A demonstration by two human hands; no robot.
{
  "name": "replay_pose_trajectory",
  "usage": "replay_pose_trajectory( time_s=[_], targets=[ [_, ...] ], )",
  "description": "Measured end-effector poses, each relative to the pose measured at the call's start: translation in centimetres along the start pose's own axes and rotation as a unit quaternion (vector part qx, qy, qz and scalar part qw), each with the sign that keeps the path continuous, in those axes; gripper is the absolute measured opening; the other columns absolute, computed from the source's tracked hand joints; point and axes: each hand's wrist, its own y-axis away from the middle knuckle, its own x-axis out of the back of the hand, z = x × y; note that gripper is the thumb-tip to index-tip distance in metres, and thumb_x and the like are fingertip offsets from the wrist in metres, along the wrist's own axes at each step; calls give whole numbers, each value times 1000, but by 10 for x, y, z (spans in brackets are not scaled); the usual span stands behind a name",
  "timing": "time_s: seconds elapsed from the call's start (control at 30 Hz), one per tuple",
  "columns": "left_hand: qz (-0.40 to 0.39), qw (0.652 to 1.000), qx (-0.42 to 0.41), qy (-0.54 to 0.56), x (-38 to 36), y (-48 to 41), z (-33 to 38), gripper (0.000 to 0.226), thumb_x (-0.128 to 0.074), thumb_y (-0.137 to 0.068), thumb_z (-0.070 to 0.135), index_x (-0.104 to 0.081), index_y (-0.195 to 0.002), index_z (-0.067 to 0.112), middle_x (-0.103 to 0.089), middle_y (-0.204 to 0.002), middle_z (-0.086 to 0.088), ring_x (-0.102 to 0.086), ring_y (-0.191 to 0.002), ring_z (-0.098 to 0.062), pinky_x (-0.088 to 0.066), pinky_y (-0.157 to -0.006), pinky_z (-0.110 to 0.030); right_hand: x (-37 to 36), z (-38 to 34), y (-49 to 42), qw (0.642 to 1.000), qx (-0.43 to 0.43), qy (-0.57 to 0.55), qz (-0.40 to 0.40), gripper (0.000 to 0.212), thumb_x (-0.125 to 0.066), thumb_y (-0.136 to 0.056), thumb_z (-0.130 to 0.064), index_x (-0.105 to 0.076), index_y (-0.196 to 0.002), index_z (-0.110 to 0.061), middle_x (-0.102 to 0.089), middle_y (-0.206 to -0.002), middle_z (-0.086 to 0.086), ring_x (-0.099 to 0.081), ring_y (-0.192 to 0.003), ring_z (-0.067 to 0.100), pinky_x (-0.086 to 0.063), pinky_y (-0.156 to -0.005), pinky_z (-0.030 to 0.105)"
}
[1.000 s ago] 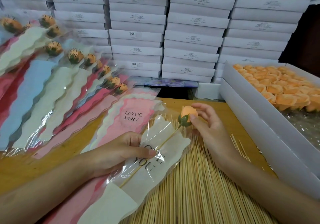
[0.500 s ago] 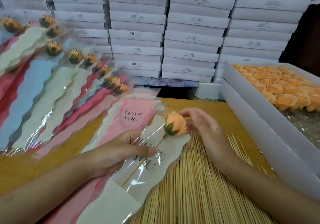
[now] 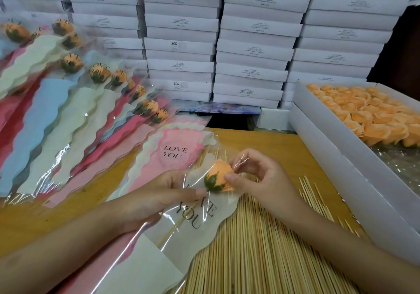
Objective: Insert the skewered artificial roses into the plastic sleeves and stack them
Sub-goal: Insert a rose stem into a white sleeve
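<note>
Sleeved roses (image 3: 75, 93) fan out left, loose skewers (image 3: 261, 248) lie front-centre, rose tray (image 3: 322, 134) right, stacked boxes (image 3: 254, 43) behind.

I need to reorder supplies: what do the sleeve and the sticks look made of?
The sleeve: clear glossy plastic film, by glare and creases, over a matte cream liner, likely paper. The sticks: pale bare wood or bamboo, by colour.
</note>
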Motion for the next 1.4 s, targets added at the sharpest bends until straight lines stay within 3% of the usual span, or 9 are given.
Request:
replay_pose_trajectory(
  time_s=[0.1,0.2,0.33,0.47,0.67,0.83,1.07,1.23,1.4],
  targets=[
    [41,999,3,-32,-2,1,1,47,-72,-72,58,-74,-108,28,-73,-109,4,-66,-104,-9,-38,-99,-32,0,1,-2,1000,-5,-21,1,13,-75,-83,-13,-62,-83,-16,-70,-95,-10,-69,-89,8,-53,-71,20],
    [69,997,19,10,0,0,-1,43,-67,-81,53,-73,-113,24,-70,-119,3,-60,-119,-14,-32,-113,-36,0,0,-3,999,-10,-32,3,12,-75,-81,-20,-63,-80,-21,-72,-94,-6,-70,-89,12,-54,-74,22],
    [43,998,-3,41,-5,2,4,25,-54,-95,31,-76,-106,27,-73,-112,7,-66,-105,-5,-48,-82,-10,1,0,-2,999,-20,-33,-2,10,-73,-83,-16,-64,-83,-17,-73,-91,-4,-70,-90,14,-54,-80,25],
    [22,995,7,101,-3,0,1,31,-62,-89,34,-74,-109,14,-72,-112,-11,-69,-102,-20,-53,-84,-22,0,-5,0,998,-25,-50,-13,19,-70,-84,-21,-58,-88,-6,-75,-88,3,-71,-84,12,-51,-76,17],
    [44,993,16,112,-1,-1,-2,39,-77,-75,46,-77,-100,17,-74,-105,-9,-70,-94,-18,-56,-82,-24,-3,-12,3,992,-38,-109,-43,18,-63,-84,-26,-54,-89,-11,-76,-90,7,-73,-88,18,-54,-77,20],
    [61,994,9,86,-7,2,5,26,-57,-87,33,-79,-95,22,-76,-98,-4,-71,-86,-6,-52,-68,-11,-3,-11,3,986,-61,-138,-67,8,-55,-95,-15,-50,-92,-11,-76,-94,12,-73,-89,23,-55,-72,22],
    [48,990,20,131,-5,1,3,30,-62,-86,28,-74,-97,3,-71,-91,-16,-69,-78,-18,-56,-70,-23,-5,-13,3,979,-72,-156,-113,14,-50,-95,-25,-45,-94,-12,-76,-96,12,-73,-89,22,-54,-75,21],
    [18,992,19,121,-3,0,3,30,-58,-86,32,-77,-102,16,-75,-96,-8,-71,-87,-16,-55,-74,-22,-5,-14,4,980,-85,-147,-102,10,-49,-98,-25,-58,-95,-26,-76,-96,9,-73,-88,17,-53,-75,18],
    [38,997,2,68,-6,-1,3,29,-53,-94,25,-78,-88,13,-74,-88,-3,-69,-84,-8,-50,-76,-15,-5,-12,4,975,-101,-151,-127,42,-46,-95,-31,-52,-109,9,-76,-99,6,-72,-91,13,-51,-79,17]
  ],
)
